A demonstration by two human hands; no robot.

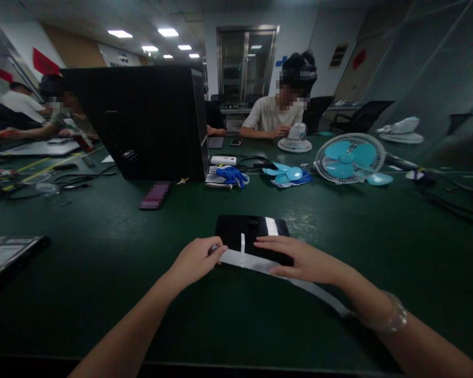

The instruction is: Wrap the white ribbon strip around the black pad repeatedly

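Note:
A flat black case lies on the green table in front of me, with a white band across its right part and a short white piece standing near its middle. Along its near edge runs a long white strip, which looks like tape or a strap. My left hand pinches the strip's left end between thumb and fingers, at the case's near left corner. Stretched over the case's right side, my right hand has its thumb by the strip. The strip's tail curves right, under my right forearm. A clear ring circles my right wrist.
Beyond the case stand a black computer tower, a phone, keys, blue-and-white gloves, blue fan blades and a fan. Cables lie at right. A person across the table handles a white fan part.

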